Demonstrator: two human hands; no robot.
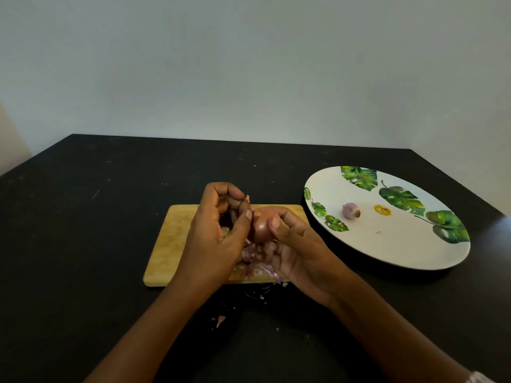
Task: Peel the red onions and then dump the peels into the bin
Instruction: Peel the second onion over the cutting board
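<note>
Above the flat wooden cutting board (171, 239), the left hand (215, 233) curls its fingers and pinches a scrap of dry skin (248, 199). Right beside it, touching its thumb, is the round red onion (261, 226), held tight in the right hand (298, 252).

Nothing readable here tbh: no words, numbers or logos I can make out on anything. Closest thing is a small yellow mark (383, 210) on the plate (401, 244), but it's too blurry to tell if it's lettering or just part of the print.
</note>
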